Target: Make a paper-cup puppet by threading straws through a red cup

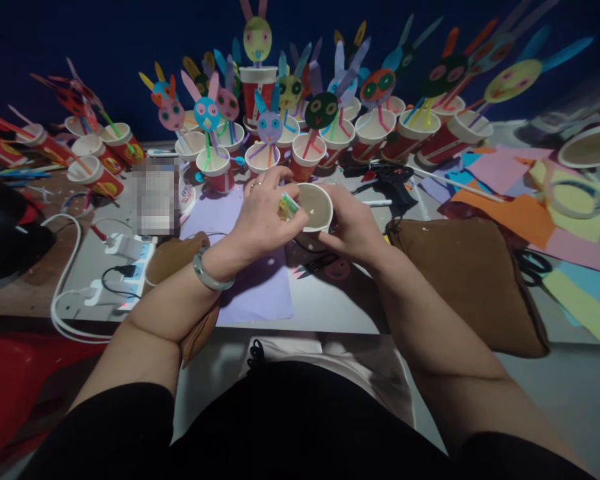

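Observation:
My right hand (353, 223) is wrapped around the side of a paper cup (317, 217), whose open mouth tilts towards me. At the cup's left side, my left hand (265, 217) is closed on a few short green and yellow straw pieces (289, 205). Its fingers are right by the rim; whether they press on the cup I cannot tell. Below the cup, a small pink paper face (337, 269) lies in shadow on the table. A sheet of purple paper (260, 293) is spread under my left forearm.
Several red cups with paper rabbit figures (269, 127) on straws line the back. At right lie a brown pouch (465, 287), black scissors (533, 267), coloured paper (510, 213) and a tape roll (577, 193). A power strip (137, 270) with white cables sits at left.

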`<state>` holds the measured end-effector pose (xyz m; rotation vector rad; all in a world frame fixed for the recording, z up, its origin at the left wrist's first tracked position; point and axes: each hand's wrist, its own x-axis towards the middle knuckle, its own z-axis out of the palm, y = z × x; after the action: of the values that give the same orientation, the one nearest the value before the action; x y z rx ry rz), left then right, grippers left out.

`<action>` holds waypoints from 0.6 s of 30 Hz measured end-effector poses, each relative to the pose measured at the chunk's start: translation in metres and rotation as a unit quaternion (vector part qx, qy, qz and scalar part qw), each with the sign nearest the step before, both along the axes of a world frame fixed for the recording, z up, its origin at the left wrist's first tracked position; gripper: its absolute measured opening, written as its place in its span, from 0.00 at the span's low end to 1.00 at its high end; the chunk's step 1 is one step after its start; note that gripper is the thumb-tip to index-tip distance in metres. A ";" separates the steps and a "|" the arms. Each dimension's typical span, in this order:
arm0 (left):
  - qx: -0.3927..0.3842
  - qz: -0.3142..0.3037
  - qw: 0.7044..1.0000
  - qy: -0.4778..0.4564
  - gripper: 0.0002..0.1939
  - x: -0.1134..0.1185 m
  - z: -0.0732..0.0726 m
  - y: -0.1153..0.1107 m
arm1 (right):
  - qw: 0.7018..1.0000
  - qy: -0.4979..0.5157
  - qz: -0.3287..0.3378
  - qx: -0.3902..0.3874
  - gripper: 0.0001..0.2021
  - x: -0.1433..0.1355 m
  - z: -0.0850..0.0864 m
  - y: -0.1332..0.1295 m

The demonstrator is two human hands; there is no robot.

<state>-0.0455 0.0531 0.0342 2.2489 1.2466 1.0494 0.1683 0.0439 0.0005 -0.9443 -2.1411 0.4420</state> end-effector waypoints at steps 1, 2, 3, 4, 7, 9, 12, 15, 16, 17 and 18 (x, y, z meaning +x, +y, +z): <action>-0.007 -0.005 1.000 0.002 0.09 0.000 0.001 0.001 | 1.000 -0.008 0.001 -0.001 0.34 0.000 0.000 0.000; -0.013 -0.011 1.000 0.003 0.08 -0.001 0.001 0.001 | 1.000 -0.016 0.001 -0.002 0.34 0.000 0.001 -0.001; -0.017 -0.016 1.000 0.003 0.07 -0.001 0.002 0.002 | 1.000 -0.024 -0.002 -0.002 0.33 0.000 0.001 -0.001; -0.021 -0.021 1.000 0.003 0.06 -0.001 0.002 0.002 | 0.999 -0.031 -0.006 -0.003 0.33 0.000 0.001 -0.001; -0.031 -0.029 0.999 -0.003 0.06 -0.002 0.002 0.004 | 0.999 -0.040 -0.011 -0.004 0.33 0.000 0.001 -0.002; -0.040 -0.026 0.999 -0.025 0.08 -0.002 0.000 0.005 | 0.999 -0.033 -0.006 -0.003 0.33 -0.001 0.001 -0.002; -0.055 -0.023 0.995 -0.086 0.16 -0.001 -0.003 0.005 | 1.000 -0.010 0.004 0.002 0.33 -0.004 -0.001 -0.003; -0.064 -0.024 0.988 -0.139 0.24 0.001 -0.007 0.005 | 1.000 0.011 0.006 -0.002 0.34 -0.008 -0.002 -0.003; -0.064 -0.024 0.986 -0.150 0.25 0.001 -0.008 0.005 | 1.000 0.019 0.006 -0.005 0.34 -0.009 -0.003 -0.003; -0.062 -0.023 0.985 -0.157 0.25 0.001 -0.008 0.005 | 1.000 0.029 0.007 -0.009 0.34 -0.011 -0.002 -0.003; -0.059 -0.023 0.985 -0.162 0.25 0.001 -0.008 0.005 | 0.999 0.039 0.009 -0.012 0.35 -0.012 -0.002 -0.004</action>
<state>-0.0442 0.0580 0.0259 1.9146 1.0836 1.2295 0.1566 0.0403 -0.0017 -0.9072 -2.0800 0.5059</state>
